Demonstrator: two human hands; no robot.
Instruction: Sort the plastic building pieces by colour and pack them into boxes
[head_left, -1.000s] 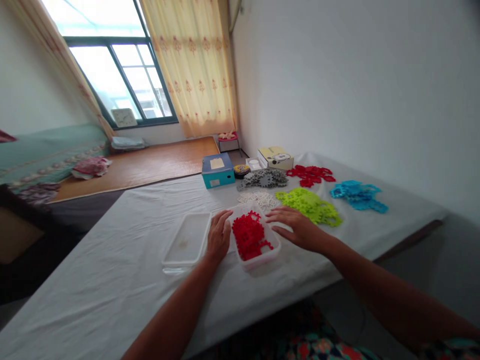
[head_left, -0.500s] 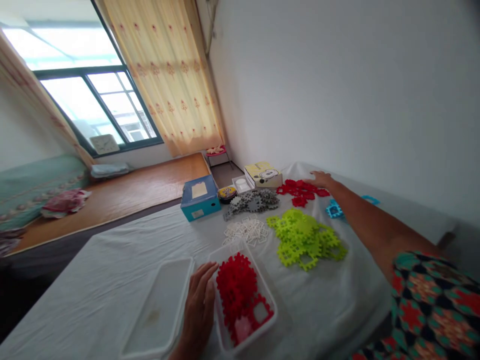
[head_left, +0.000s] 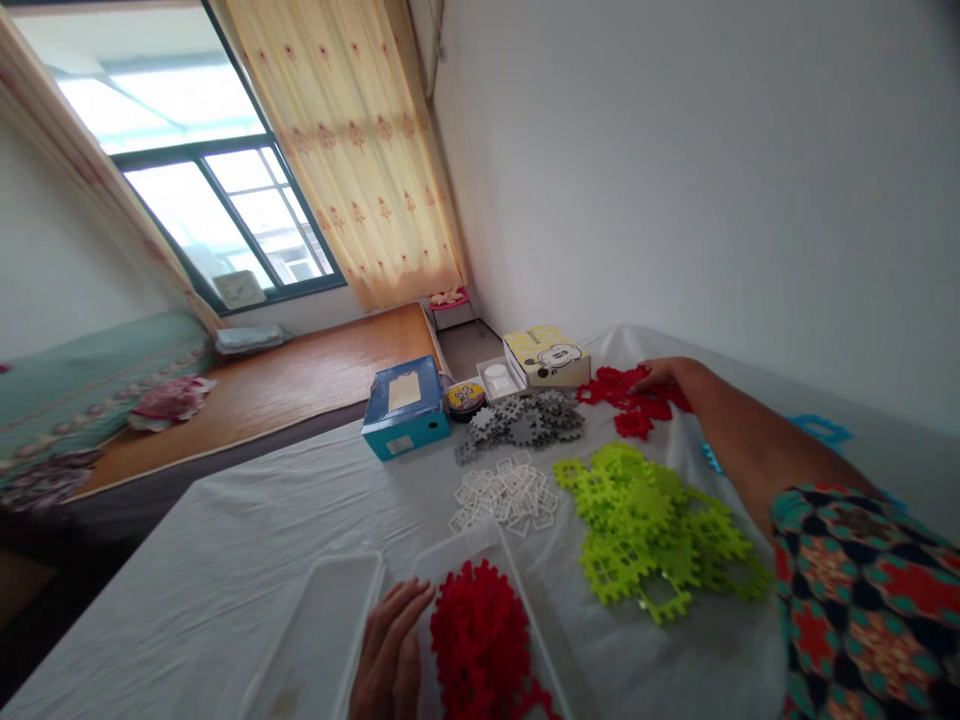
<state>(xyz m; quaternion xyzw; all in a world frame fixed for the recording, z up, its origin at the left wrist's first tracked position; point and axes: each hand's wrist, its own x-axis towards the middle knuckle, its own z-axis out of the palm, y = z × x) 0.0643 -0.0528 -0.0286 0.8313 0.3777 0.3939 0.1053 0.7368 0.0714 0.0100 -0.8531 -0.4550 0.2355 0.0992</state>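
My right hand (head_left: pixel 661 376) reaches far across the table and rests on a pile of red interlocking plastic pieces (head_left: pixel 628 402), fingers curled over them. My left hand (head_left: pixel 390 650) lies flat against the left wall of a clear plastic box (head_left: pixel 541 620) that holds more red pieces (head_left: pixel 480 640). Between the two lie piles of lime-green pieces (head_left: pixel 652 520), white pieces (head_left: pixel 506 492) and grey pieces (head_left: pixel 525 420). Blue pieces (head_left: pixel 821 430) show partly behind my right arm.
The box's clear lid (head_left: pixel 315 640) lies left of my left hand on the white tablecloth. At the table's far edge stand a blue carton (head_left: pixel 405 405), a round tin (head_left: pixel 465 397), a small white box (head_left: pixel 496 378) and a yellow box (head_left: pixel 546 355).
My right hand left the clear box, stretched out to the far red pile and now curls onto it. My left hand stays on the box. The camera has leaned forward.
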